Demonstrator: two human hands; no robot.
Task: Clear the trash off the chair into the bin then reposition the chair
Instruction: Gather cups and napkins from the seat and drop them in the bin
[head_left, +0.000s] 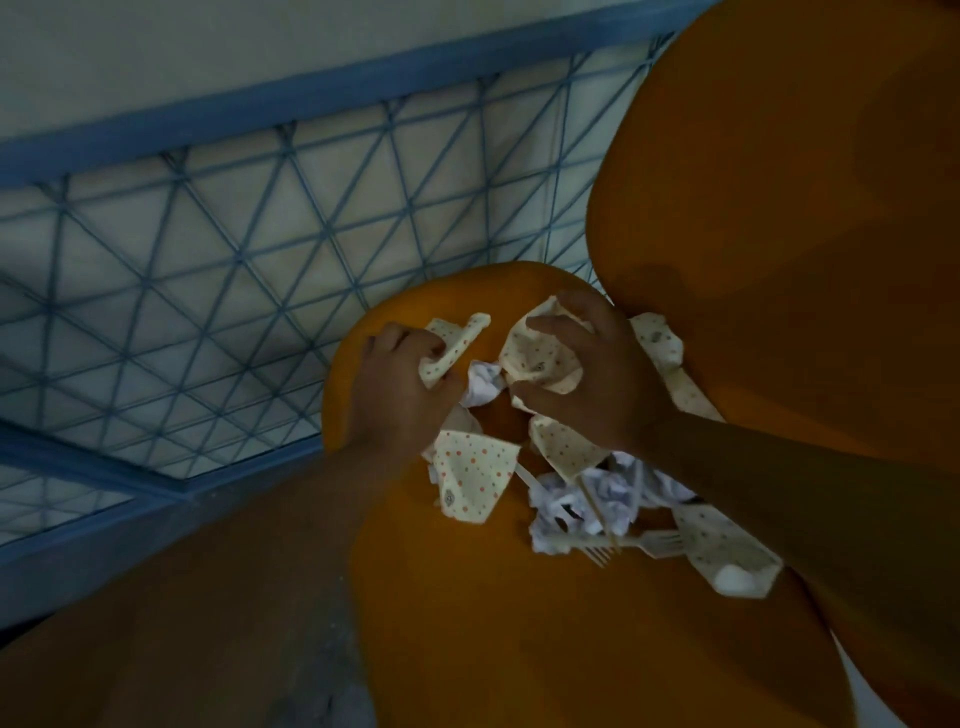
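Note:
An orange chair fills the right and lower part of the view, with its seat (467, 623) below and its backrest (779, 182) at the upper right. Trash lies piled on the seat: several crushed dotted paper cups (470, 480), crumpled white paper (587, 499) and white plastic forks (639, 543). My left hand (400, 395) is closed on a flattened dotted cup (454, 345) at the pile's far left. My right hand (597, 369) grips a crumpled dotted cup (540, 358) from above. No bin is in view.
A blue metal grille (234, 249) with a diagonal lattice runs along the left, close to the chair's far edge. A pale wall (156, 52) lies beyond it. Brown floor (182, 623) shows at the lower left.

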